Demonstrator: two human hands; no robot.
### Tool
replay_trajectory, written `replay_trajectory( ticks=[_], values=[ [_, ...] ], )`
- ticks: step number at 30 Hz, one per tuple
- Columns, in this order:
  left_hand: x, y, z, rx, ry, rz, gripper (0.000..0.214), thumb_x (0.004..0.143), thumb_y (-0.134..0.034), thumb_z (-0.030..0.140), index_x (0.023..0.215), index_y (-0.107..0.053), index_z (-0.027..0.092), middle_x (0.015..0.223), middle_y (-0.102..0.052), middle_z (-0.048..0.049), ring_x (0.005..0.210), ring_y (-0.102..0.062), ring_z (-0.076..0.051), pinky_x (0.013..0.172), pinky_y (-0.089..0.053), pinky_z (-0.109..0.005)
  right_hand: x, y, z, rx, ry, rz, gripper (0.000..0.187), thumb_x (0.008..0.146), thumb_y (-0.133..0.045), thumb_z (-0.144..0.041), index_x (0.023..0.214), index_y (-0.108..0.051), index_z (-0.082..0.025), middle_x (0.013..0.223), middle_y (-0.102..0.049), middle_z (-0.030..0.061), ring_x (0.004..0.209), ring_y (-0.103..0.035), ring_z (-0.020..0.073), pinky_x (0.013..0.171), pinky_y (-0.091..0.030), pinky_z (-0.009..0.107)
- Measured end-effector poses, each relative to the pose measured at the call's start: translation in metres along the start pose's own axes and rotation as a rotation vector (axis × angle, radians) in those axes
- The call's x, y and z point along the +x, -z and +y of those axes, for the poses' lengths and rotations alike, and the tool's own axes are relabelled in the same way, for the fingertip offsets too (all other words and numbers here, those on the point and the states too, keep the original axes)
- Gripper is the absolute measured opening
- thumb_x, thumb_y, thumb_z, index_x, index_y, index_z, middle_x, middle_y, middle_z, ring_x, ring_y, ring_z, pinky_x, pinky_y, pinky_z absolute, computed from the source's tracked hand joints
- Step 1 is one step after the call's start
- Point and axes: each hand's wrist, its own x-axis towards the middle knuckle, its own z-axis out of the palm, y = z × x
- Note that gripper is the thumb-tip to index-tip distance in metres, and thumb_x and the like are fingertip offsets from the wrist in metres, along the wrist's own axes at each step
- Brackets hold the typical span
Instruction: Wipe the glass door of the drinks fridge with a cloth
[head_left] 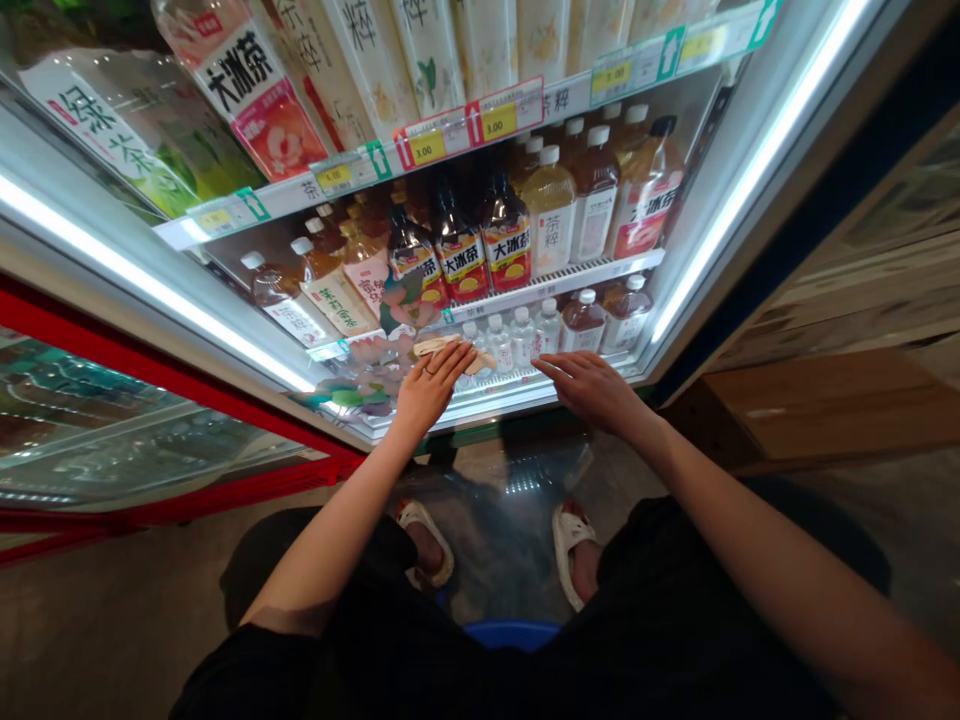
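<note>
Clear gap between left hand (429,388) and right hand (589,392), above the white metal lip of the lower shelf (517,388). Ahead, a tight row of small clear plastic water bottles (510,338) blocks passage, beneath a white plastic price rail (555,285). Leftward, a red-framed glass door (150,420) bounds the way.

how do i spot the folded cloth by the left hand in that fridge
In the lit drinks fridge, look at the bottom shelf, where small clear water bottles stand in a row. At that row's left end, right at the fingertips of the left hand, lies a pale tan folded cloth, the only flat, soft thing among the bottles.
</note>
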Motion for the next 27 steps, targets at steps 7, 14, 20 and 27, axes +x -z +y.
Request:
replay_trajectory(
  ticks=[7,14,20,27],
  values=[
    [-0.008,-0.011,0.009,0.008,0.015,-0.034,0.09,0.103,-0.043,0.006,0.176,0.003,0.032,0.18,-0.03,0.0001,0.167,-0.035,-0.02,0.135,-0.027,-0.039,0.007,0.005,0.002,-0.004,0.001,0.001,0.051,0.105,-0.051,-0.01,0.155,-0.06,-0.016,0.15,-0.072,0.0154,0.134,-0.068,0.0267,0.113,-0.048,0.042],
    [0.015,-0.002,0.012,-0.015,0.006,0.014,0.084,0.107,-0.04,0.009,0.178,-0.002,0.034,0.182,-0.026,0.002,0.169,-0.029,-0.017,0.138,-0.022,-0.038,0.012,0.005,-0.003,-0.016,-0.012,-0.001,0.051,0.105,-0.05,-0.01,0.155,-0.06,-0.017,0.15,-0.072,0.0146,0.132,-0.069,0.0267,0.111,-0.048,0.042],
    [0.015,-0.011,0.024,-0.061,0.008,-0.05,0.088,0.103,-0.04,0.006,0.178,-0.003,0.032,0.182,-0.025,0.0014,0.17,-0.028,-0.019,0.14,-0.02,-0.04,0.014,0.009,-0.006,-0.012,-0.04,-0.033,0.049,0.104,-0.051,-0.013,0.152,-0.063,-0.02,0.152,-0.071,0.0146,0.133,-0.069,0.0283,0.112,-0.046,0.044],
    [0.032,-0.005,0.03,-0.075,-0.007,-0.029,0.09,0.101,-0.042,0.007,0.179,-0.003,0.029,0.184,-0.018,0.0025,0.172,-0.018,-0.017,0.142,-0.014,-0.039,0.012,0.006,-0.004,-0.022,-0.042,-0.04,0.041,0.103,-0.055,-0.014,0.141,-0.071,-0.019,0.145,-0.075,0.0154,0.128,-0.069,0.0296,0.109,-0.046,0.044]
  ],
)
